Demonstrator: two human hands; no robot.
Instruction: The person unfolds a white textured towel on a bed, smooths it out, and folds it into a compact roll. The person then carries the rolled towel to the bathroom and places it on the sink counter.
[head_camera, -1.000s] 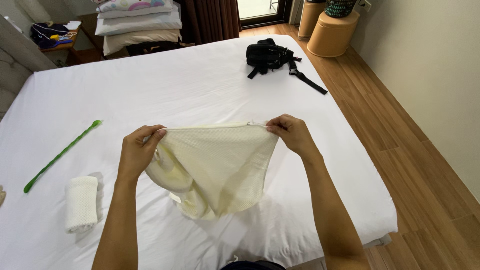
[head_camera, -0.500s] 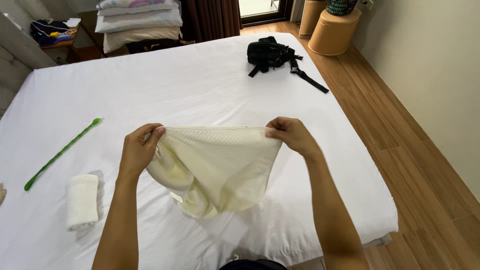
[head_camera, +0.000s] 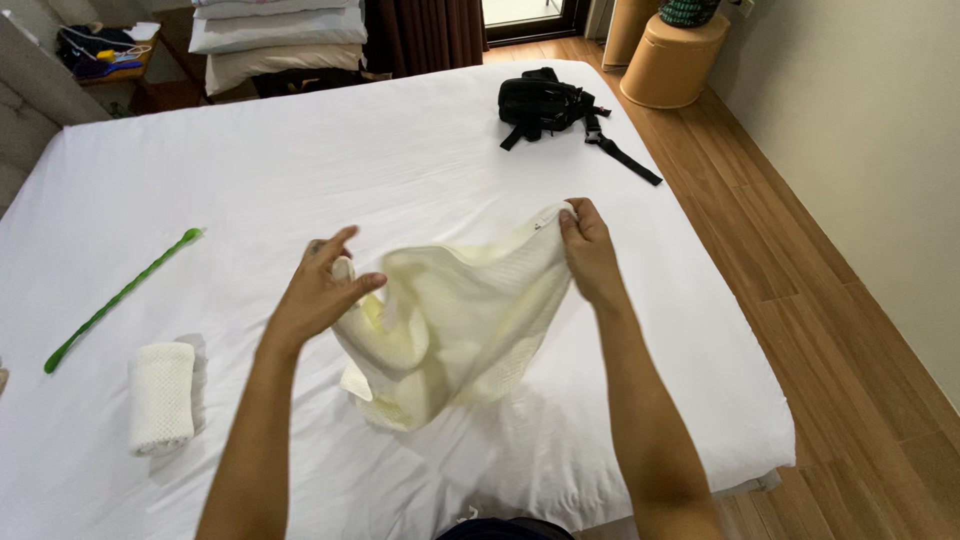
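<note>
Pale yellow textured cloth — held up over the near half of the white bed, lower folds resting on the sheet.
Right hand — pinching the cloth's upper right corner between fingers and thumb.
Left hand — fingers spread and loose at the cloth's left edge, thumb touching the fabric, no firm grasp.
Rolled white towel — on the bed, left of the left forearm.
Green stick — lying slantwise farther left.
Black bag — far corner of the bed, strap trailing toward the wooden floor
</note>
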